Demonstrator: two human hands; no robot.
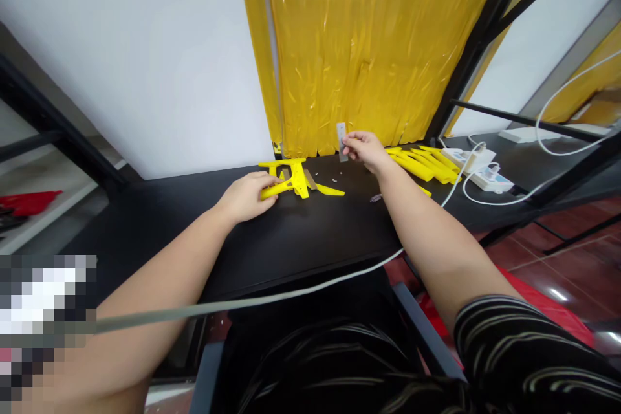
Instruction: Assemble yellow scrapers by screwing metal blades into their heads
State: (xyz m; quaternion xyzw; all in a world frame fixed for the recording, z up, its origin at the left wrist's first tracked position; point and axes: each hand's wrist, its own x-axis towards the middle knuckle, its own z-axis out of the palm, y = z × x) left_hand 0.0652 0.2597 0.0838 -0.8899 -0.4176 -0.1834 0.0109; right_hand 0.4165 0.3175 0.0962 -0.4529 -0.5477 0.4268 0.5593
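Fingers clamped, the left hand [248, 196] apparently steadies a yellow part [277, 189] while the right hand's [367, 150] fingers pinch a gray strip [340, 134].

Both arms [187, 255] reach forward, right hand [365, 150] pinching, left hand [248, 197] lower and apparently curled.

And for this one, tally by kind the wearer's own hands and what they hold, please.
Hands: 2 (left hand, right hand)
Yellow part, in the left: 1
Grey strip, in the right: 1
Total: 4
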